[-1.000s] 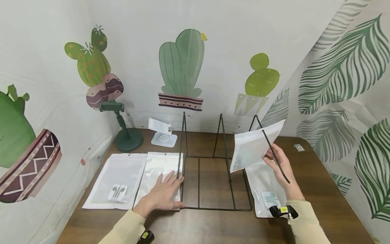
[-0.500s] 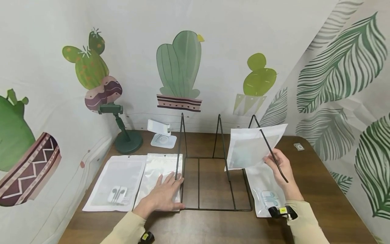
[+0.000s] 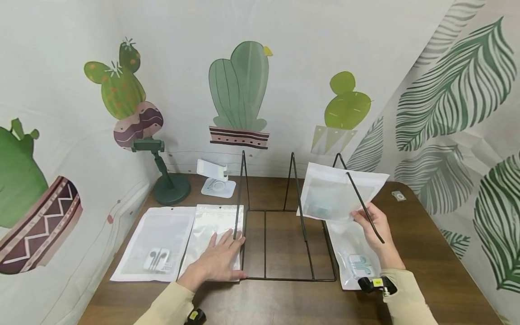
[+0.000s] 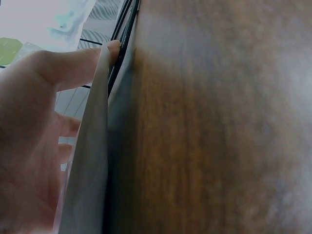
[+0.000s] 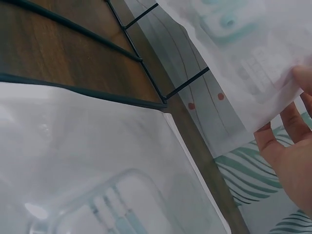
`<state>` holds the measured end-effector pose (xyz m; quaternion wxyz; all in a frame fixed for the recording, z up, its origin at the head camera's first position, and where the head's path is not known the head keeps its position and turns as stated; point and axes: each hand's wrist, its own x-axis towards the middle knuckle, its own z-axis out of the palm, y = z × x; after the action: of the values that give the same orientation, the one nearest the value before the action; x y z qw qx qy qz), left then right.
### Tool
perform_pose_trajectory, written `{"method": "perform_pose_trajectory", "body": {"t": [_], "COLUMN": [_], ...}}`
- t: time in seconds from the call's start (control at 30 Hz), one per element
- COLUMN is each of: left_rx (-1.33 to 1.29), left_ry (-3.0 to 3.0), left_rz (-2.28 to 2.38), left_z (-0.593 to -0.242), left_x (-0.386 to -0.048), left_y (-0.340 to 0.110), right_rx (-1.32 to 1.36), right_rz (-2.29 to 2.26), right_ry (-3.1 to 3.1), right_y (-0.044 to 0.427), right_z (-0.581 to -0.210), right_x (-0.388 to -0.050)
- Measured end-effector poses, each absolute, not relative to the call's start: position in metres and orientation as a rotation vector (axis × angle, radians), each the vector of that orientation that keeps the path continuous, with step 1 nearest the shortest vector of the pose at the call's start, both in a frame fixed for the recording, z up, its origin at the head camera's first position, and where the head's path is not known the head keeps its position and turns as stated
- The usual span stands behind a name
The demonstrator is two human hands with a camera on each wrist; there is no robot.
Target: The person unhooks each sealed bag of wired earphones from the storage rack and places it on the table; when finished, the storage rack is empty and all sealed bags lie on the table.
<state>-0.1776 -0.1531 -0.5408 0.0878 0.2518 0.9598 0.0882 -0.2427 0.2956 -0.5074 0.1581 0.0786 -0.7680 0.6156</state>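
My right hand (image 3: 375, 225) pinches a white zip pouch (image 3: 331, 194) by its lower right corner. A pale turquoise item shows faintly inside; in the right wrist view the held pouch (image 5: 243, 53) hangs beside thumb and fingertips. The pouch is tilted among the right-hand uprights of a black wire rack (image 3: 265, 243). My left hand (image 3: 219, 258) rests with fingers spread on a silvery zip pouch (image 3: 215, 216), at the rack's left side. In the left wrist view, the left thumb (image 4: 73, 66) reaches over the pouch edge to the black wire (image 4: 124, 48).
A white pouch with earphones (image 3: 138, 239) lies far left. Another pouch with turquoise earphones (image 3: 341, 266) lies right of the rack. Behind stand a green phone stand (image 3: 171, 186) and a small white stand (image 3: 218, 187). A small silver device (image 3: 398, 196) sits at the back right.
The pouch in my right hand has turned clockwise and risen slightly, its left side higher and its top right corner lower. My left hand has stayed in place.
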Motion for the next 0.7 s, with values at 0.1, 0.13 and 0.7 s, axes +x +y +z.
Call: {"method": "perform_pose_trajectory", "body": {"t": [0.1,0.13,0.7], "left_rx": [0.752,0.752,0.77], "left_ry": [2.855,2.855,2.873], "left_rz": [0.258,0.258,0.274], "left_z": [-0.54,-0.54,-0.539], "left_x": [-0.178,-0.179,-0.177], "left_y": [-0.153,-0.153,-0.154], "right_rx": [0.245,0.253,0.229], "right_rz": [1.764,1.756,1.63], "right_ry": [-2.193,-2.198,-2.26], "right_y": [0.296,0.297,0.299], "right_z": [-0.508,-0.508,-0.504], "right_x": [-0.242,-0.241,-0.227]}}
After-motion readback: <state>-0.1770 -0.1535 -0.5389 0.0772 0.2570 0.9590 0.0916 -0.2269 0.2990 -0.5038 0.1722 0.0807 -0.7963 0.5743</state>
